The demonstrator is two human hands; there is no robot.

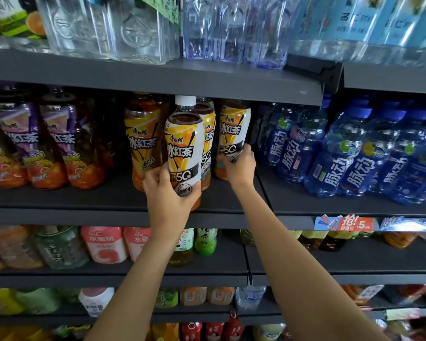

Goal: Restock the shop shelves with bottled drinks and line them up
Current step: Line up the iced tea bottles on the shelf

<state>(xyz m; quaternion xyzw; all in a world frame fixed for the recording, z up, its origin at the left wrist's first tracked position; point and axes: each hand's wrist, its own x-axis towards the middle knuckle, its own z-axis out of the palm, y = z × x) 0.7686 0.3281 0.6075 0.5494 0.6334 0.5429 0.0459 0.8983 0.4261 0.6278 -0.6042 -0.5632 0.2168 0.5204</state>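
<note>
My left hand (169,193) grips the lower part of a white-capped iced tea bottle (184,146) with a white and yellow label, held upright at the front edge of the dark middle shelf (96,200). My right hand (239,166) grips the base of a second white-label iced tea bottle (234,134) standing further back to the right. Between them stands a third white-label bottle (208,153). A yellow-label iced tea bottle (143,141) stands just left of the held one.
Purple-label tea bottles (59,143) fill the shelf's left side, blue drink bottles (349,156) the right section past a divider. The shelf above (158,77) hangs low over the bottle caps and carries large water bottles (138,28). Lower shelves hold mixed drinks.
</note>
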